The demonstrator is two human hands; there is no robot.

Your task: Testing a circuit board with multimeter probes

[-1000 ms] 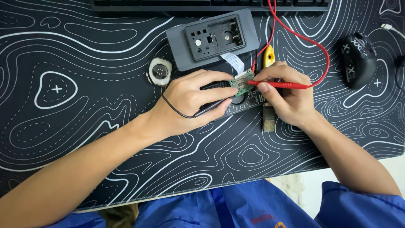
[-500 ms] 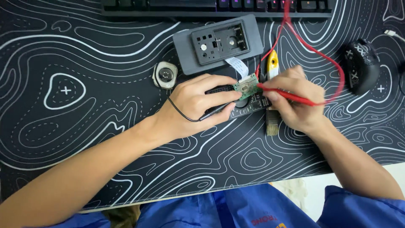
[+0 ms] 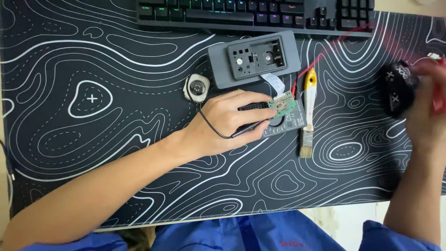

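With our left hand (image 3: 232,122) we pinch a black probe (image 3: 248,128) against the small green circuit board (image 3: 284,105) at its fingertips, pressing steadily, while our blurred right hand (image 3: 429,107), grip unclear, lies well apart beside the mouse (image 3: 397,88).

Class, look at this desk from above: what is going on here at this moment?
A person works on small electronics over a black patterned desk mat. The left hand holds a black probe against a small green circuit board. The right hand, blurred, is at the black mouse with a red lead. A grey opened casing, a round part and a brush lie nearby.
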